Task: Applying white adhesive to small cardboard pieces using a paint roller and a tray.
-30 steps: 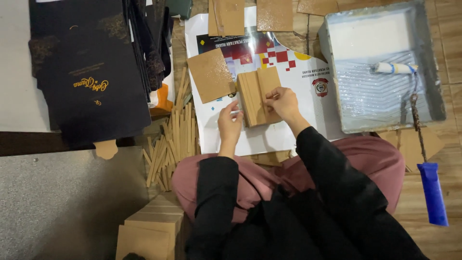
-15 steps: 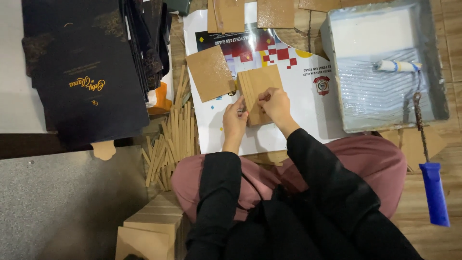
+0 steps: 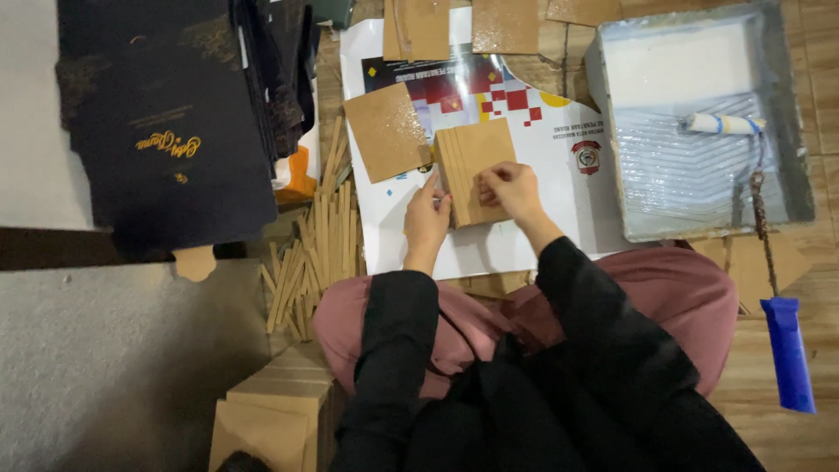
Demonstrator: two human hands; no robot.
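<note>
A seated person presses both hands onto a brown cardboard piece lying on a glossy poster spread on the floor. The left hand steadies its left edge, fingers pressed together. The right hand rests on top, fingers curled onto the board. Another cardboard square lies just beside it; a paint tray holding a roller sits to the right

You sat on a home floor turned craft workshop: wood planks, paint tray with roller, cardboard squares, stick pile, dark boxes.
</note>
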